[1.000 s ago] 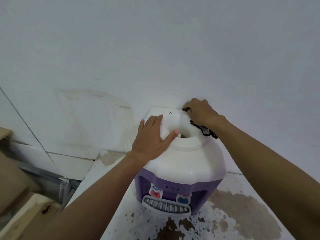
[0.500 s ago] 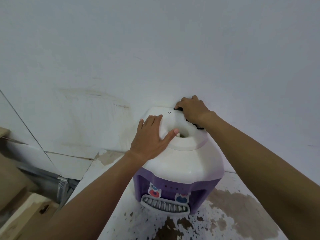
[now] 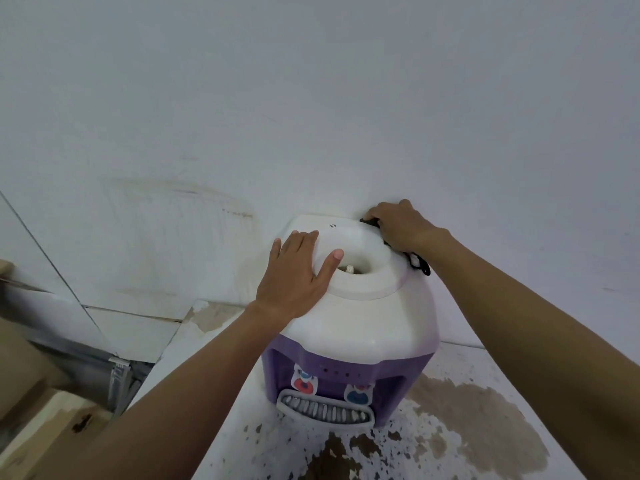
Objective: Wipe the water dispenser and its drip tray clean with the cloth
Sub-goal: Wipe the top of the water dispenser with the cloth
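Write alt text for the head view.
A right hand grips a dark cloth at the back rim of a water dispenser, while the left hand lies flat on its white top. The drip tray sits in front.

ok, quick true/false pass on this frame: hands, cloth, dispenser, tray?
1. The left hand lies flat on the white top of the water dispenser. True.
2. The right hand holds a white cloth. False: the cloth is dark.
3. The cloth is on the drip tray. False: it is at the top's rear right edge. The drip tray sits low at the front with no hand on it.
4. No bottle sits in the top opening. True.
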